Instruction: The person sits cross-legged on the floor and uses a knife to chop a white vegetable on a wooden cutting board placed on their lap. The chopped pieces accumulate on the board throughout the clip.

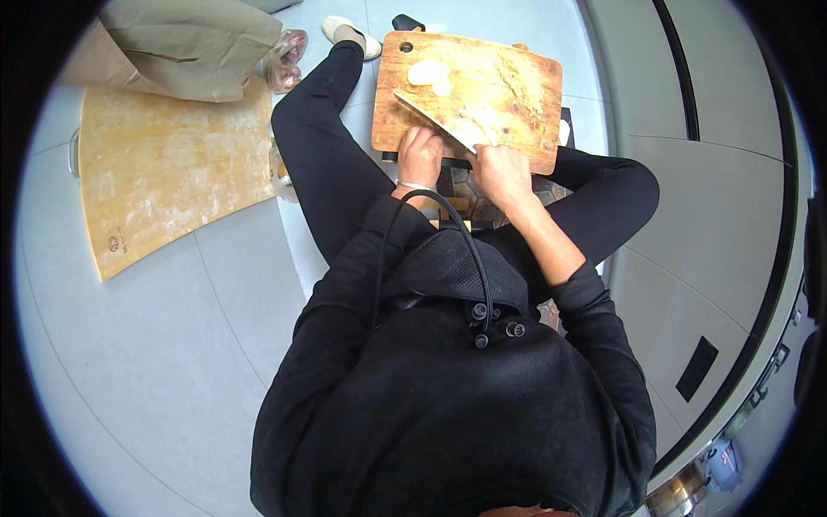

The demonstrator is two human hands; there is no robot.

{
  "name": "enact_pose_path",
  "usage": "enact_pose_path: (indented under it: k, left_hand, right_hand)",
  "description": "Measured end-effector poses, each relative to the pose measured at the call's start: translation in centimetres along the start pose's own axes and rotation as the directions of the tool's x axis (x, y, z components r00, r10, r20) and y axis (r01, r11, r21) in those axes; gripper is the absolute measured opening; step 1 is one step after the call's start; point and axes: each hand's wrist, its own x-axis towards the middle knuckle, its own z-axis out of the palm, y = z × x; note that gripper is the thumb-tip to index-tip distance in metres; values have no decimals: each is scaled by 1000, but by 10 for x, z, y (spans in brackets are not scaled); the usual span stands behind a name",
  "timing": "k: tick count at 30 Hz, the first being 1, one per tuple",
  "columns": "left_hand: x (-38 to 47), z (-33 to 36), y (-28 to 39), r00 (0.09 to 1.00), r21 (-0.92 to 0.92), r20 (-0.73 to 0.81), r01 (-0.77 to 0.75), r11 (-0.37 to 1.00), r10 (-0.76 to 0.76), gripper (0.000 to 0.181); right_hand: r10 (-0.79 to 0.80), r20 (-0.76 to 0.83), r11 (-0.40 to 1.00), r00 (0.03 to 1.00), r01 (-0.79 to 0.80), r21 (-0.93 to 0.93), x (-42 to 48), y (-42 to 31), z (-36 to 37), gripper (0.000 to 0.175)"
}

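Observation:
A wooden cutting board [465, 55] rests in front of me between my legs. My right hand [501, 171] grips a knife [433, 121] near the board's lower edge, its blade pointing up and left across the wood. Just left of the knife, my left hand [420, 155] lies at the near edge with its fingers curled; whether it holds anything is hidden. Pale, round cut pieces of food [428, 73] sit at the upper left of the board. More pale slices [483, 118] lie beyond the blade, and a strip of finely cut pale bits [522, 84] runs down the right side.
A large floury wooden board [174, 168] lies at the left, partly under a brown paper or cloth sheet [194, 45]. Beside it are a plastic bag of reddish items [286, 61] and another clear bag [283, 174]. Grey cabinets [704, 187] stand at the right.

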Motion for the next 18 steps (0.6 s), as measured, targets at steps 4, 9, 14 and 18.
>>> enact_pose_path:
  k: [4,9,14,18]
  left_hand:
    - [0,0,0,1000,-52,-8,1,999,-1,11]
    - [-1,-1,0,1000,-55,-3,1,998,-1,12]
    - [0,1,0,999,-82,-40,-14,996,11,10]
    - [0,0,0,1000,-69,-29,-10,998,8,9]
  right_hand:
    - [57,-56,994,997,-51,97,0,1,-2,24]
    - [44,-47,990,998,-38,134,-7,5,-7,28]
    - [23,-22,997,999,-21,80,-7,4,-10,28]
    - [5,-1,998,1000,-5,57,-4,3,-11,27]
